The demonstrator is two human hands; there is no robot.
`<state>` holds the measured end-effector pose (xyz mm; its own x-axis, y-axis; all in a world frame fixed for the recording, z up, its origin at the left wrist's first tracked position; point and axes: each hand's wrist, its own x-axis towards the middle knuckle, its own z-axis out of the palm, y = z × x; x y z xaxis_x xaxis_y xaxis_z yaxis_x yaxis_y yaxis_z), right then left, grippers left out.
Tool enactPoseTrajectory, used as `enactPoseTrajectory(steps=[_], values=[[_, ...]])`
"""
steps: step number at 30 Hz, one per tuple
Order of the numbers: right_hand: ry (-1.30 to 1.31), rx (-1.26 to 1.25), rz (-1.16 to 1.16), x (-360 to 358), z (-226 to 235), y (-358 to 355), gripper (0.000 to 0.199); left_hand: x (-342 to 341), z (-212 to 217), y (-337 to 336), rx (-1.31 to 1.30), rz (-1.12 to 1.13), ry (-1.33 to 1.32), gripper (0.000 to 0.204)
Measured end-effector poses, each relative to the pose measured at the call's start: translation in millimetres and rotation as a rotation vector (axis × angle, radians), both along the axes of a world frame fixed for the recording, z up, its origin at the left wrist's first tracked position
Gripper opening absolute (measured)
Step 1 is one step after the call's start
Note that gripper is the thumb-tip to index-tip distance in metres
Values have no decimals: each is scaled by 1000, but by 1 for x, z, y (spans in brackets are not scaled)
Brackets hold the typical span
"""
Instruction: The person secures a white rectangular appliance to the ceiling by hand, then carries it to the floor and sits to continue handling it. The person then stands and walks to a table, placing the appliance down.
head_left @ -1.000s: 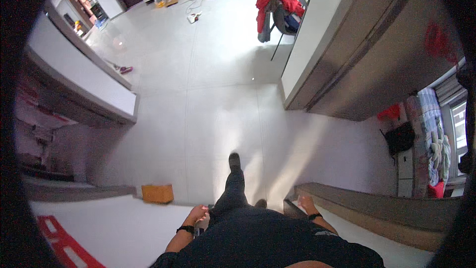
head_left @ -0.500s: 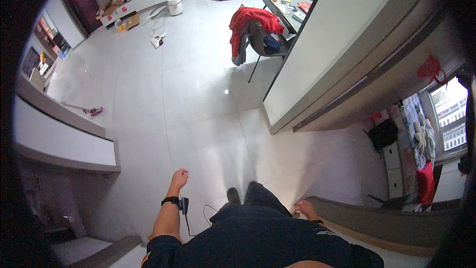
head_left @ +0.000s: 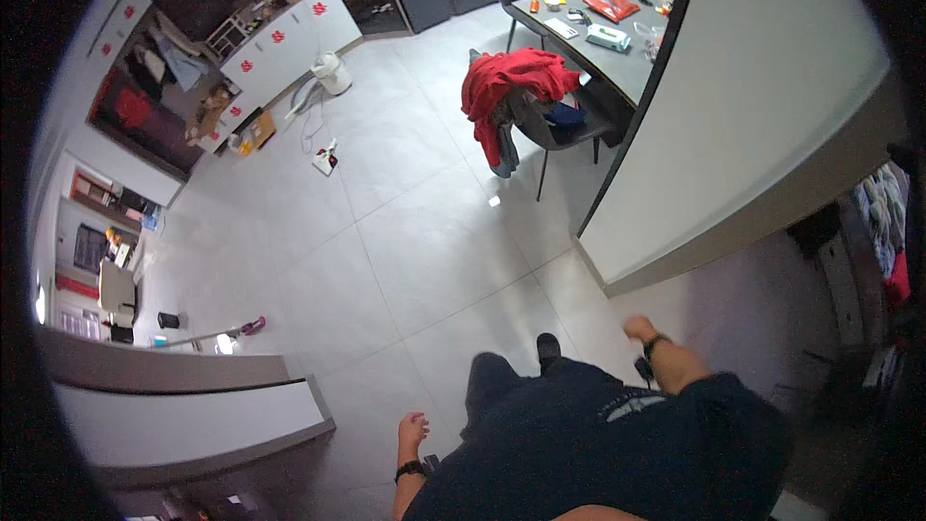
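Observation:
I am walking over a pale tiled floor (head_left: 405, 232). My left hand (head_left: 413, 427) hangs beside my hip with its fingers loosely apart and nothing in it; a dark band sits on that wrist. My right hand (head_left: 637, 329) swings out to the right near the base of a white wall block (head_left: 752, 125); it is blurred and looks closed on nothing, with a dark watch at the wrist. One dark shoe (head_left: 547, 347) shows ahead of my dark clothing.
A chair draped with a red garment (head_left: 506, 87) stands at a grey table (head_left: 598, 34) holding small items. A white counter (head_left: 183, 405) juts in at lower left. A white bucket (head_left: 331, 72), cables and boxes lie by the far cabinets.
The view has turned and moved forward; the red-draped chair and table are now nearer. My left hand dropped back to my side, and my right hand swung outward.

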<state>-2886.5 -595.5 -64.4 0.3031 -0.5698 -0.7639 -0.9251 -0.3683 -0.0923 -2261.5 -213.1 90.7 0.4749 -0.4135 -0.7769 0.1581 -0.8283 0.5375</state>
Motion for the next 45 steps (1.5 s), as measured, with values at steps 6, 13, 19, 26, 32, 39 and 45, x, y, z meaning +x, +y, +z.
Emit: enactPoseTrajectory(steps=[6, 13, 19, 26, 32, 39, 45], values=[[-713, -173, -480, 265, 110, -216, 28, 64, -16, -23, 115, 382, 95, 22], [-481, -142, -406, 438, 130, -294, 29, 261, -74, -189, 61, 182, 283, 21], [-583, -4, -632, 528, 131, -354, 29, 472, -56, -414, -122, -2, -21, 20], [-836, 79, -812, 633, 139, -488, 22, 575, -52, -626, -85, -11, -123, 21], [-702, -6, -550, 751, 135, -646, 24, 568, -52, -716, 7, -301, 14, 25], [-850, -139, -412, 887, 185, -873, 30, 600, -51, -809, 0, -40, 41, 21], [-780, -306, -719, 899, 186, -1017, 33, 696, -105, -936, 176, -256, 185, 18]])
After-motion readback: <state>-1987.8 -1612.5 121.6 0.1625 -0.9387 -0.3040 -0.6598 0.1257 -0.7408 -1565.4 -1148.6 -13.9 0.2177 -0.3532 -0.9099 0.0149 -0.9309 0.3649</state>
